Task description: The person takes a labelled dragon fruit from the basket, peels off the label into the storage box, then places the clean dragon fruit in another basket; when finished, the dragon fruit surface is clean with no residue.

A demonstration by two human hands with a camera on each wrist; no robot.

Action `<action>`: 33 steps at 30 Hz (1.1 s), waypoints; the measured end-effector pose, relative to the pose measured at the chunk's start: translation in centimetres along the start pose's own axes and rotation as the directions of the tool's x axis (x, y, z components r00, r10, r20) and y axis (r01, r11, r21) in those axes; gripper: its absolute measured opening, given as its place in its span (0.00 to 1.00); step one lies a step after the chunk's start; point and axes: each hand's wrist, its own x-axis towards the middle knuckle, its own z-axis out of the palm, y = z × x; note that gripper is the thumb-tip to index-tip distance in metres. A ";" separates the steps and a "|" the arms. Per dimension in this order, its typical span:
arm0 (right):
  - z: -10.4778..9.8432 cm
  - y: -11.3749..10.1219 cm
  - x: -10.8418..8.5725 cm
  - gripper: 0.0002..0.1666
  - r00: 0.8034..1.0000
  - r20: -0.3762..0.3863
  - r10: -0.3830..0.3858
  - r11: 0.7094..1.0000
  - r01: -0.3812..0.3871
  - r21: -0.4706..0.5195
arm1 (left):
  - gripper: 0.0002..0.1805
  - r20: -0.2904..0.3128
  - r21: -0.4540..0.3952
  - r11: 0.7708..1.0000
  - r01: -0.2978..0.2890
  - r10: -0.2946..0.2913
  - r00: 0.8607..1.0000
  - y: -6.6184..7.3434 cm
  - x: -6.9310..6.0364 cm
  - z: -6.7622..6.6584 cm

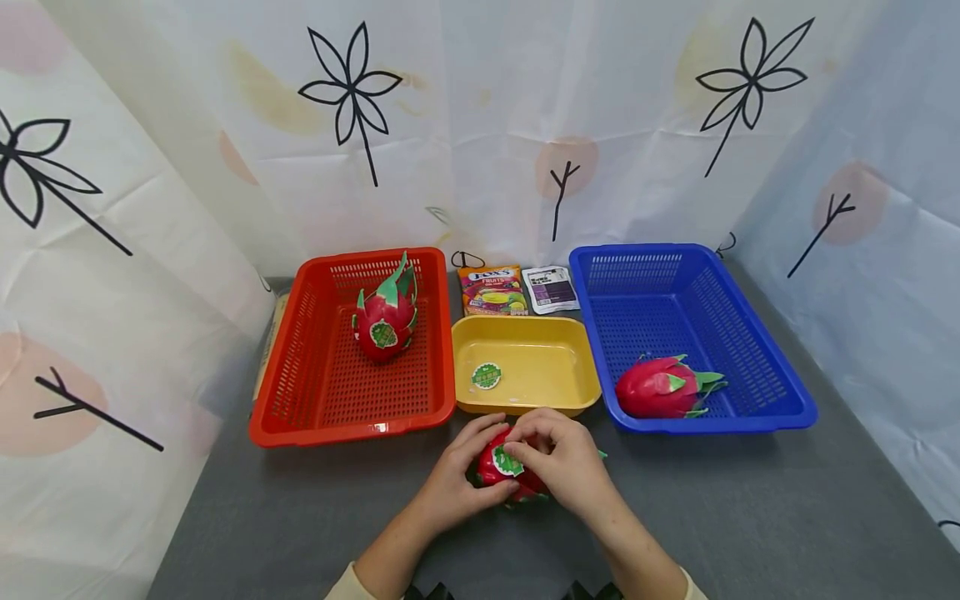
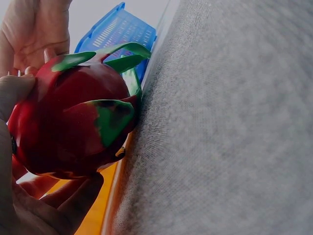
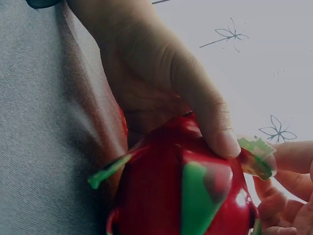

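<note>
On the grey table, my left hand [image 1: 461, 483] grips a red toy dragon fruit [image 1: 491, 468] with green leaf tips [image 2: 115, 120]. Its thumb lies on one side and the fingers on the other, as the left wrist view shows. My right hand [image 1: 566, 457] pinches a round green sticker [image 1: 509, 461] at the fruit's top between thumb and fingers. In the right wrist view the sticker [image 3: 259, 149] stands out past the fruit's skin; how much of it is still stuck down cannot be seen.
A red basket [image 1: 352, 433] at left holds a stickered dragon fruit [image 1: 382, 329]. A yellow tray [image 1: 543, 367] bears a green round sticker [image 1: 486, 376]. In the blue basket [image 1: 697, 423] lies a dragon fruit [image 1: 656, 388]. Behind are a Fox's packet [image 1: 493, 292] and a white sachet [image 1: 551, 289].
</note>
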 end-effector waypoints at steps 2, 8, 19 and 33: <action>0.1 0.0 -0.1 0.06 1.000 -0.001 -0.006 1.000 0.006 0.014 | 0.37 -0.003 0.000 1.000 0.002 -0.002 1.000 0.1 0.0 0.0; 0.2 0.1 -0.2 0.08 1.000 -0.022 -0.013 0.997 0.015 0.076 | 0.37 -0.005 0.000 1.000 0.008 -0.008 1.000 0.1 0.1 -0.1; -0.7 -1.2 -0.5 0.05 0.999 -0.022 0.041 0.961 -0.034 0.273 | 0.35 -0.013 -0.007 1.000 -0.006 0.006 1.000 -0.3 0.2 0.0; -2.5 -4.4 1.6 0.12 0.997 -0.062 0.038 0.928 -0.012 0.372 | 0.36 -0.011 -0.024 1.000 -0.001 0.001 1.000 -0.3 0.1 0.1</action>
